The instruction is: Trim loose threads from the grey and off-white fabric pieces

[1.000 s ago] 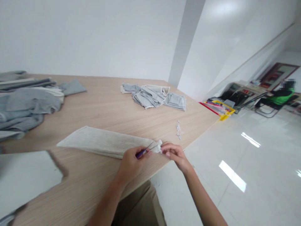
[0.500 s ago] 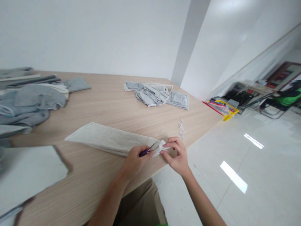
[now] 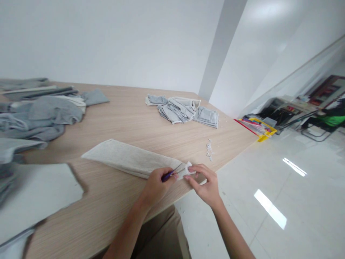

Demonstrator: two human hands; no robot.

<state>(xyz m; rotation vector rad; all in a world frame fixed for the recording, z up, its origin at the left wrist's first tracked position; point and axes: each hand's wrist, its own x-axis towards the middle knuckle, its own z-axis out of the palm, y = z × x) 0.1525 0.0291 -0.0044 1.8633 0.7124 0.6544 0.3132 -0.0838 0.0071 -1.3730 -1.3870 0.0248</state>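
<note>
A long light-grey fabric piece (image 3: 134,157) lies flat along the table, its whitish end near the front edge. My left hand (image 3: 159,181) is closed around small purple-handled thread snips (image 3: 167,176), with the thin blades pointing right over that end. The left fingertips also press on the cloth. With thumb and fingers, my right hand (image 3: 205,180) pinches the white end of the fabric, just right of the blade tips. Small white scraps (image 3: 209,150) lie on the table beyond my right hand.
Grey garments (image 3: 45,115) are heaped at the left, with a pale flat panel (image 3: 43,194) in front. Folded grey cloth pieces (image 3: 180,109) lie at the back. A yellow bin (image 3: 262,131) stands off the table's right end. A seated person (image 3: 334,117) is far right.
My view has shifted slightly, so the scene sits a little further right. The right fingers have changed their pinch slightly on the white end. The snips stay in my left hand.
</note>
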